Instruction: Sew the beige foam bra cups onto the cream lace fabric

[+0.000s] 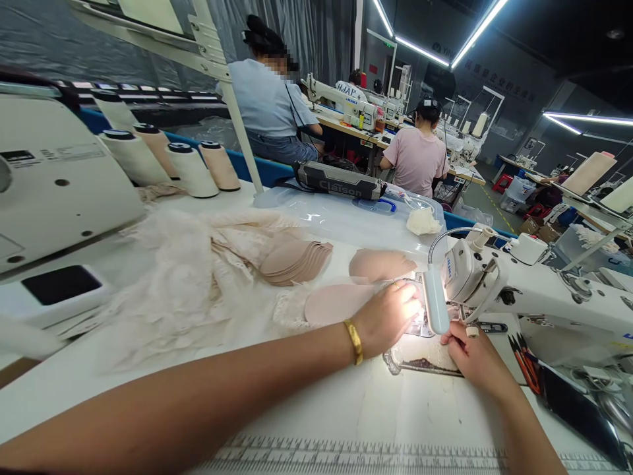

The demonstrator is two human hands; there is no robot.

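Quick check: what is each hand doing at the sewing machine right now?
Left hand: closed loosely, pressing on pale fabric by the needle; grip itself not clear.
Right hand: fingers curled at the machine foot; cannot tell if it holds anything.

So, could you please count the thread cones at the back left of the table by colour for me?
White thread cones: 3
Beige thread cones: 2
Total: 5
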